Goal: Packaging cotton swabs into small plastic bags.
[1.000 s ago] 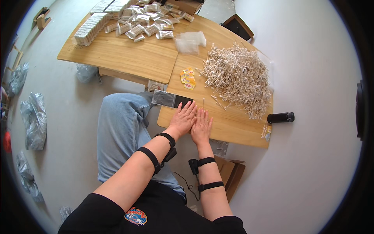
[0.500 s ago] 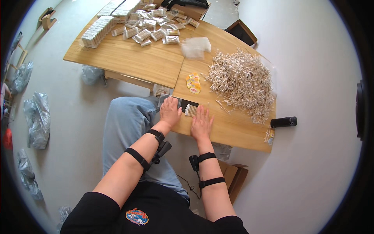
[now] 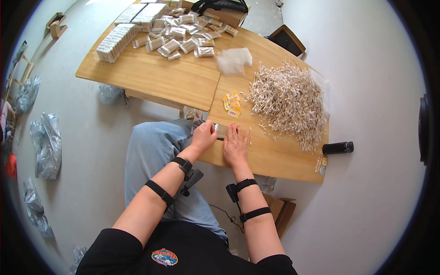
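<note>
A small row of cotton swabs (image 3: 221,131) lies side by side near the table's front edge, between my two hands. A shiny clear film seems to cover the row, with a dark strip showing beside it. My left hand (image 3: 203,138) is closed at the left end of the row, its fingertips pinched on what looks like a clear plastic bag (image 3: 197,123), mostly hidden by the hand. My right hand (image 3: 235,145) rests flat, fingers stretched out, touching the right end of the row. One loose swab (image 3: 250,136) lies just right of it.
A large heap of loose swabs (image 3: 288,103) fills the right side. Yellow packets (image 3: 232,104) and flat clear bags (image 3: 233,61) lie beyond my hands. Filled swab packs (image 3: 176,39) and stacked packs (image 3: 117,42) stand far left. A black cylinder (image 3: 338,148) sits by the right edge.
My left hand has curled from a looser pose into a pinch and shifted slightly right, towards the row. More of the dark plate is hidden now, and the swabs look film-covered.
</note>
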{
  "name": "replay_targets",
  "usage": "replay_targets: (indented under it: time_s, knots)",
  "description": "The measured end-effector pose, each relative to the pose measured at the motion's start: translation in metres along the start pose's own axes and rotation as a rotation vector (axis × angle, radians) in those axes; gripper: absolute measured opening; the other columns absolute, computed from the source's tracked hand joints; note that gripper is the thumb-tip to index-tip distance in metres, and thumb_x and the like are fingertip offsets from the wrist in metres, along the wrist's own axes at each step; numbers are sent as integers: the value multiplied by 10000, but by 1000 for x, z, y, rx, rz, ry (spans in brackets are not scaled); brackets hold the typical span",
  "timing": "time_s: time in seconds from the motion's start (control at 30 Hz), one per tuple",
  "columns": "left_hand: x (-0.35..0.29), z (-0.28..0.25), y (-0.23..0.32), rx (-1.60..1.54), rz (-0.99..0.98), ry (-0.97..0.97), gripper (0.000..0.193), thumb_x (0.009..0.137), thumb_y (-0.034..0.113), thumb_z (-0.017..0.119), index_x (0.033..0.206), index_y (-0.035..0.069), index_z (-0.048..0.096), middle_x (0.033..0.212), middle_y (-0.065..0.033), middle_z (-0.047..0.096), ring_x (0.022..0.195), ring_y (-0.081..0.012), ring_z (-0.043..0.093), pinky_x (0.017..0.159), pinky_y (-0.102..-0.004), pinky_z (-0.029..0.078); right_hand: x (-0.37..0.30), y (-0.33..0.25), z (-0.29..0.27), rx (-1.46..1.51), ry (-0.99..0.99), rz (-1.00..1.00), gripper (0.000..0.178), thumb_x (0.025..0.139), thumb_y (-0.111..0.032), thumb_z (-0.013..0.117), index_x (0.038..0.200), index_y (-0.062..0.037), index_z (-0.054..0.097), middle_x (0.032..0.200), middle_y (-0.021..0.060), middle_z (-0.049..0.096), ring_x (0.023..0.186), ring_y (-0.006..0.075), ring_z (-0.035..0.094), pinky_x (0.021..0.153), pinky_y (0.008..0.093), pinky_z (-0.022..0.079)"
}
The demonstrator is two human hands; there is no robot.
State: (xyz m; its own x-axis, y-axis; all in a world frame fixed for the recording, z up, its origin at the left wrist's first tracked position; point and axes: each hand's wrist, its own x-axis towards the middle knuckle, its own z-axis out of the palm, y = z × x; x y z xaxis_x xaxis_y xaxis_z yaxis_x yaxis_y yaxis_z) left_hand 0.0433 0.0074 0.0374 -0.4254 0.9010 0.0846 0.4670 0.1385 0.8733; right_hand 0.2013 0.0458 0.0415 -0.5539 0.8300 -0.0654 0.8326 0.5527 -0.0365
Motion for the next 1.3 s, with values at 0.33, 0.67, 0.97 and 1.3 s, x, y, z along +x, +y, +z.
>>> replay_targets:
  time_s: [0.33,0.67,0.97,1.3]
  knots:
    - [13,-6,-5,193,237,287,115,830,92,645,914,52,577,891,-166,631,869,-366,617,757,-445,492,-3,-36,7,81,91,81,630,1007,-343,408,1543,-55,246,1604,108,265,1485,282,224,1197,549,105]
    - [22,16,-59,127,-181,264,335,995,372,526,915,54,593,856,-190,651,824,-412,618,706,-492,484,-2,-47,2,101,82,26,727,990,-450,409,1529,6,236,1592,166,267,1488,293,213,1197,539,99]
    - [25,10,-54,64,-152,244,397,983,401,551,809,47,596,772,-182,644,740,-403,617,631,-470,470,2,-51,0,262,75,-88,741,973,-425,472,1508,42,259,1577,209,270,1487,319,206,1203,511,103]
    - [25,10,-52,42,-186,254,361,968,399,583,876,52,618,833,-162,657,776,-377,633,677,-455,497,4,-51,0,152,125,14,723,981,-454,445,1501,25,298,1565,208,301,1473,325,244,1191,545,108]
